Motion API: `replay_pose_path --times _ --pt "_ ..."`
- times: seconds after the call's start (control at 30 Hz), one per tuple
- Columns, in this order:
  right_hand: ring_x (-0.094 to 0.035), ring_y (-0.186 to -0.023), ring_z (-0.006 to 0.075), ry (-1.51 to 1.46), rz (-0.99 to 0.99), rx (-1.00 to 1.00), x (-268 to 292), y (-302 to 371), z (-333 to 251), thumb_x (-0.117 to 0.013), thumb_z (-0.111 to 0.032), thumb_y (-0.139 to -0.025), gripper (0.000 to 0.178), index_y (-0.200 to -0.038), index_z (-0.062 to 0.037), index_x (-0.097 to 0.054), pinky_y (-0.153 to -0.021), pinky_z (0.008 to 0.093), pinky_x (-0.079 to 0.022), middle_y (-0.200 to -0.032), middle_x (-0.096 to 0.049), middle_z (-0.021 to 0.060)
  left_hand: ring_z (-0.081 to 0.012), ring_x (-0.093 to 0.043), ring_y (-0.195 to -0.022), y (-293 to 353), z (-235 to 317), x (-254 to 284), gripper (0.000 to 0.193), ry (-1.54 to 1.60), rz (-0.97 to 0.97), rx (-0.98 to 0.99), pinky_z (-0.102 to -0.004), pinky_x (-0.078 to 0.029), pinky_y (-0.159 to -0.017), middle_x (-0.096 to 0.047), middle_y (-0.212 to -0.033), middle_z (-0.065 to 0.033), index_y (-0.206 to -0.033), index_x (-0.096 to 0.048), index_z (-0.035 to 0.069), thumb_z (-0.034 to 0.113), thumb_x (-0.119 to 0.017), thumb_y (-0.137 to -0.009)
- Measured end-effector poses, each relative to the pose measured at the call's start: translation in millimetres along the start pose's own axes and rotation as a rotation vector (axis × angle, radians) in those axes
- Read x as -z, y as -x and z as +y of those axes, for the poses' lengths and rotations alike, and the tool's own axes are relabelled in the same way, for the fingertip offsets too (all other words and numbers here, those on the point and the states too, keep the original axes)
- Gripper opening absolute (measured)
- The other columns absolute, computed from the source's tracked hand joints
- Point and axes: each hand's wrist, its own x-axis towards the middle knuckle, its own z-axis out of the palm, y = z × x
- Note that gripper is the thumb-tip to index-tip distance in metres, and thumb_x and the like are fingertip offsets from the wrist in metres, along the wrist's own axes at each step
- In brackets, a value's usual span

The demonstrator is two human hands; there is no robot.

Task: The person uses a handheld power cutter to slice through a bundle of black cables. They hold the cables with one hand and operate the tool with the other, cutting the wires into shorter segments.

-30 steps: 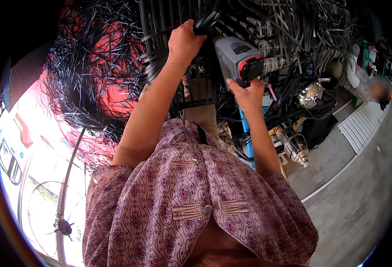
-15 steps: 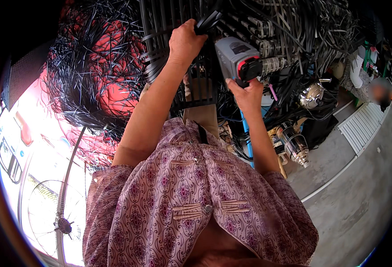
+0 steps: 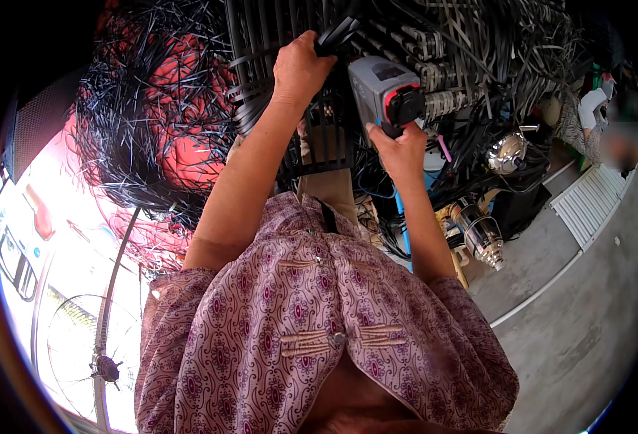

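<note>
My left hand (image 3: 303, 71) is closed round black plastic strips (image 3: 339, 33) that fold up beyond its fingers. Under and around it is a black slatted frame (image 3: 257, 52) with parallel bars and strips looped along its left side. My right hand (image 3: 403, 153) grips a grey cordless power tool (image 3: 380, 83) with a red and black end turned toward me. The tool's front end points away, and where it meets the frame or the strips cannot be made out. Only the thumb and back of this hand show clearly; the fingers are hidden under the tool.
Tangled black strips over red material (image 3: 189, 148) are heaped at left. Woven grey and black strips (image 3: 442, 72) lie at far right of the tool. A shiny metal kettle (image 3: 507, 153), a metal flask (image 3: 478, 235), a standing fan (image 3: 103, 367) and a person (image 3: 590, 123) are around.
The power tool has shifted very slightly upward and to the left, while my left hand stays nearly still. At far right, the other person's white-sleeved arm has moved.
</note>
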Motion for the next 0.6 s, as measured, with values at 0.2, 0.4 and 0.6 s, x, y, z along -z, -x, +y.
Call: replay_pose_path --times 0.2,0.4,0.6 --pt "-0.055 -0.065 0.0096 0.138 0.081 0.09 -1 -3 -13 -0.078 -0.017 -0.074 0.029 -0.089 0.0025 -0.062 -0.06 0.0301 -0.047 -0.071 -0.063 0.0044 -0.0391 -0.066 -0.086 -1 -2 1 0.038 0.006 0.009 -0.013 -0.0436 -0.051 -0.073 -0.067 -0.085 -0.0226 -0.095 -0.064 -0.001 0.024 -0.079 -0.07" --pt "-0.059 -0.062 0.0105 -0.106 0.088 -0.191 36 -8 -26 -0.08 -0.019 -0.073 0.029 -0.09 -0.003 -0.062 -0.059 0.0266 -0.048 -0.073 -0.064 0.0024 -0.039 -0.066 -0.093 0 1 10 0.043 0.007 -0.077 0.031 -0.0445 -0.053 -0.081 -0.069 -0.096 -0.0207 -0.105 -0.065 0.002 0.024 -0.078 -0.071" --pt "-0.061 -0.077 0.0153 -0.023 0.265 0.052 112 -62 -14 -0.067 -0.014 -0.083 0.032 -0.111 -0.0022 -0.057 -0.07 0.0301 -0.049 -0.092 -0.064 0.0079 -0.0392 -0.066 -0.093 0 -5 11 0.044 0.023 -0.068 -0.04 -0.0441 -0.053 -0.081 -0.068 -0.095 -0.023 -0.106 -0.064 -0.001 0.024 -0.077 -0.072"
